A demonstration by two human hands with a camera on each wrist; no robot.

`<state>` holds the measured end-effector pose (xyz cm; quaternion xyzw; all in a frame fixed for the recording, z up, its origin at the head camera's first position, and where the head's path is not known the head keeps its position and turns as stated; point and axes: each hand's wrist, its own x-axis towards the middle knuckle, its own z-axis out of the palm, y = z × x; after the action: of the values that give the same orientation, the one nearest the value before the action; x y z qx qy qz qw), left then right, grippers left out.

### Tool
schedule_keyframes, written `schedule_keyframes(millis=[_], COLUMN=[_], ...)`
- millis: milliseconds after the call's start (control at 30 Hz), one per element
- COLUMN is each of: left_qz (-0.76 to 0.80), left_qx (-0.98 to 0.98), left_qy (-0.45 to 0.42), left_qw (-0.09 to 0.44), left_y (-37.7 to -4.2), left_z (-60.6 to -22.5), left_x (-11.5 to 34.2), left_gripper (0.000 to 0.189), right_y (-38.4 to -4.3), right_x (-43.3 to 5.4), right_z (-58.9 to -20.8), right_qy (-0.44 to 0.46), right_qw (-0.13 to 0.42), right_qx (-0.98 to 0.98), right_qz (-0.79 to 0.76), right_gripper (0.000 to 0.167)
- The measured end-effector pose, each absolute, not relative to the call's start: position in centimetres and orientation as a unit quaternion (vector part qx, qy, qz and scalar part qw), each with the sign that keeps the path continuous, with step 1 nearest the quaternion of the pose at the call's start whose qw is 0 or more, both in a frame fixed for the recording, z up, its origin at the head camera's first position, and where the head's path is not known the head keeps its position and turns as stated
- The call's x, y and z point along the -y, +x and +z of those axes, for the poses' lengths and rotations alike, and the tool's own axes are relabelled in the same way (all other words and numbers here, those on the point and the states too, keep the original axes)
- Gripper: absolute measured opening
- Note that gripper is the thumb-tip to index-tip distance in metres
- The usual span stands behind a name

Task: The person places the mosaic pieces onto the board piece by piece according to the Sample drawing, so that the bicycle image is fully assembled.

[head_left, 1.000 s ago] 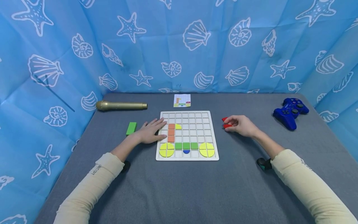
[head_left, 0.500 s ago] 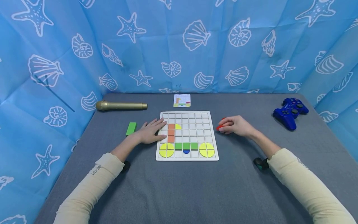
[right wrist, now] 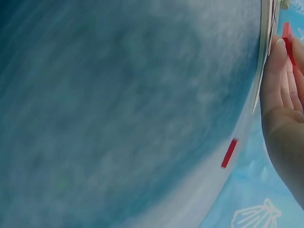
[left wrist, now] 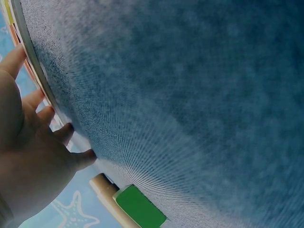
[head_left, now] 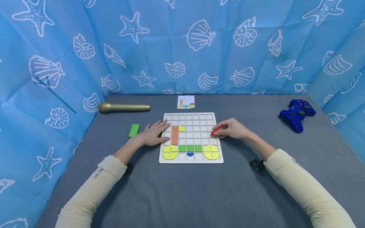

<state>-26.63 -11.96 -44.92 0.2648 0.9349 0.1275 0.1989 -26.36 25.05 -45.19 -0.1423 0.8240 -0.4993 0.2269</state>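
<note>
My right hand (head_left: 231,129) pinches a red tile (head_left: 214,132) between thumb and fingers, over the right edge of the white grid board (head_left: 196,161). A second red tile (right wrist: 229,153) lies on the table in the right wrist view; in the head view it is hidden. My left hand (head_left: 154,134) rests with spread, straight fingers on the board's left edge. Three orange squares (head_left: 175,135), a yellow quarter-circle (head_left: 181,128), three green squares (head_left: 190,148) and a blue half-circle (head_left: 190,154) sit in the grid. Yellow circles of quarter pieces fill the lower left (head_left: 169,152) and lower right (head_left: 211,152) corners.
Behind the board lies a small printed pattern card (head_left: 186,102). A gold microphone (head_left: 124,107) is at the back left, with a green block (head_left: 134,130) in front of it. A blue game controller (head_left: 297,115) lies at the right. Blue curtains (head_left: 182,47) enclose the table.
My right hand has moved left from beside the board to over its right edge, carrying one red tile. The other red tile has stayed behind. My left hand has not moved.
</note>
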Motion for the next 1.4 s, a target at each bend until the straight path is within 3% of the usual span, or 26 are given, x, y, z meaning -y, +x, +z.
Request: schedule_keyframes(millis=[233, 833, 1133, 1400], left_qz=[0.133, 0.13, 0.123, 0.128], left_qx=[-0.935, -0.935, -0.936, -0.934], left_qy=[0.266, 0.266, 0.263, 0.267], left_qw=[0.196, 0.197, 0.2, 0.198], left_y=[-26.6, -26.7, -26.7, -26.8], left_z=[-44.9, -45.0, -45.0, -45.2], left_x=[12.0, 12.0, 12.0, 12.0], left_gripper=[0.072, 0.072, 0.072, 0.072], right_y=[-26.2, -25.8, -25.7, -25.6], right_x=[-23.4, -21.7, -22.2, -22.1], right_z=[-45.1, -44.8, -44.9, -44.8], right_qy=[-0.17, -0.257, -0.247, -0.25], right_qw=[0.24, 0.175, 0.152, 0.17], right_qx=[-0.811, -0.862, -0.876, -0.853], right_qz=[-0.505, -0.401, -0.385, -0.426], right_gripper=[0.028, 0.016, 0.018, 0.023])
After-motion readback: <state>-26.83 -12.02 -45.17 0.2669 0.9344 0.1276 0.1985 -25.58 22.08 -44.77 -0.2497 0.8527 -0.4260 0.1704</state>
